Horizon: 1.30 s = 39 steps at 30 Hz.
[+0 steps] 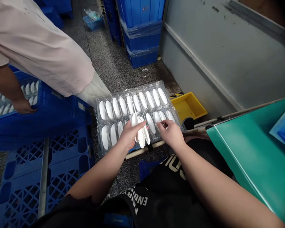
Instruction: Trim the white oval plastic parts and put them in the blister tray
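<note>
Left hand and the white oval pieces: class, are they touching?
Touching: the head view shows the left hand with its fingers lying across the white oval pieces.

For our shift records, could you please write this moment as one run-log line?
Left hand: holds white oval pieces | Right hand: touches clear blister tray | Nearby: co-worker's hand at blue crate

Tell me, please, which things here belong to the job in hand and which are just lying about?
In the job: the left hand, holding white oval pieces; the right hand, at the clear plastic tray.

Just lying about: a yellow plastic tray, stacked blue crates, a blue plastic pallet, a teal board.
</note>
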Available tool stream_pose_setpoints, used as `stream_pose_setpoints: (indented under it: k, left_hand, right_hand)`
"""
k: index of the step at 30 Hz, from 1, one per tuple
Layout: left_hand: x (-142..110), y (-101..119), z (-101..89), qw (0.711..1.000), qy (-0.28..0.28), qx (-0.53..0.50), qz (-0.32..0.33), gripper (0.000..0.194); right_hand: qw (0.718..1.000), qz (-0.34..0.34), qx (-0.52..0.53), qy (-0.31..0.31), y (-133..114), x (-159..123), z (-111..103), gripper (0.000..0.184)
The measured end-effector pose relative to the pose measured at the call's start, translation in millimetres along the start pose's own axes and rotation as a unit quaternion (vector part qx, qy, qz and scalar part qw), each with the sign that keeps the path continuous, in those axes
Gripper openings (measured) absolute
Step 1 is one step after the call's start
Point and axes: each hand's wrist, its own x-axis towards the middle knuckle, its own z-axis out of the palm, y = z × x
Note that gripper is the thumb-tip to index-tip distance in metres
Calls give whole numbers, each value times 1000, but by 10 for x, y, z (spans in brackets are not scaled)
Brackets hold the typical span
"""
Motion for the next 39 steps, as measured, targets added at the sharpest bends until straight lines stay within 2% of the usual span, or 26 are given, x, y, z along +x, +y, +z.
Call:
stream_pose_setpoints:
  k: [2,4,7,9,14,20,24,27,29,33,39]
  left_hand:
    - [19,-2,76,1000,-5,-16,0,51]
    - [46,-13,138,1000,-9,-21,4,46]
    - [81,-43,205,1000,-15,-13,17,42]
    - [106,-64,239,1000,-3,6,31,43]
    - [172,-76,347,996,32,71,39,44]
    - [201,-29,478,996,17,78,27,46]
    - [232,-16,491,997,13,72,12,45]
    - [251,-28,482,998,15,59,8,46]
    - [245,-40,472,999,17,48,8,44]
    - [186,-59,448,999,17,32,3,39]
    - [72,-64,371,999,22,23,13,38]
  right_hand:
    - [998,-11,56,-26,-65,-59,29,37]
    - [988,-11,121,-95,-105,-108,66,41]
    - [964,11,197,-175,-83,-108,117,35]
    - [957,27,225,-179,-31,-65,131,30]
    - [962,56,235,-126,41,26,110,21]
    - [944,110,252,-182,-57,69,10,24]
    - [964,92,191,-164,-66,150,-129,17]
    - [988,74,102,-93,5,234,-200,14]
    - [995,72,43,-46,69,288,-218,19]
    - [996,77,-46,-7,150,356,-224,28]
    - [987,89,-130,-13,160,417,-222,32]
